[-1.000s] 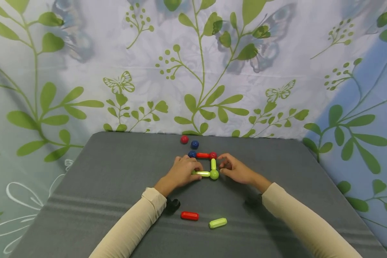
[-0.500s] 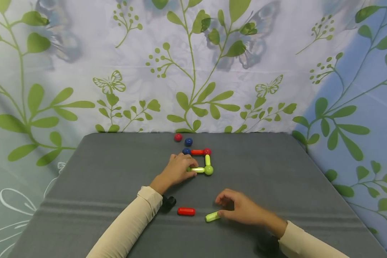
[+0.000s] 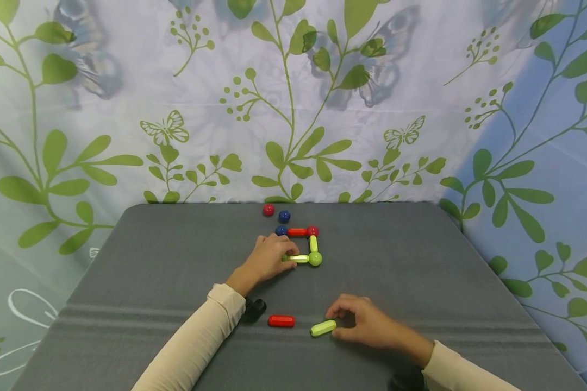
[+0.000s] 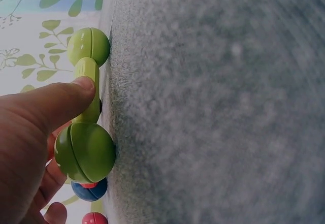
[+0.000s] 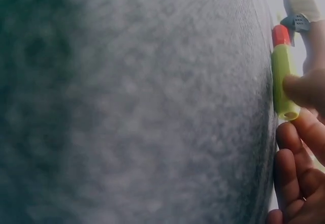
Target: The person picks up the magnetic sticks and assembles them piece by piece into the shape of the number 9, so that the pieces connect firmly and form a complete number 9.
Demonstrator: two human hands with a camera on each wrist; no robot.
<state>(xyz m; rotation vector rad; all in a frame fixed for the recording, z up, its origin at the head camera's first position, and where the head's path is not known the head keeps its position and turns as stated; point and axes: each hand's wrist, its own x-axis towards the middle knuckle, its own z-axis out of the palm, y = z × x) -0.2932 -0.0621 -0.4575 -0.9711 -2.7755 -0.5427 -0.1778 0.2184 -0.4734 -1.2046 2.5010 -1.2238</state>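
My left hand point(image 3: 266, 258) holds a light green rod point(image 4: 87, 89) of a frame of rods and balls, its thumb lying along the rod. A green ball point(image 3: 315, 258) sits at the rod's right end, and a darker green ball point(image 4: 85, 153) at the other, mostly behind my fingers in the head view. Another green rod point(image 3: 313, 244) rises to a red ball point(image 3: 312, 232). From there a red rod point(image 3: 297, 232) runs to a blue ball point(image 3: 281, 231). Nearer the front, my right hand point(image 3: 372, 325) pinches one end of a loose green rod point(image 3: 323, 328) between thumb and forefinger.
Left of the loose green rod lies a loose red rod point(image 3: 281, 321). A loose red ball point(image 3: 269, 209) and a loose blue ball point(image 3: 284, 216) rest near the back edge of the grey table point(image 3: 186, 233). Patterned cloth point(image 3: 215, 98) hangs behind.
My right hand has left the frame's right side and come down to the loose green rod, taking its end. The left hand has stayed on the frame; the head view has shifted slightly.
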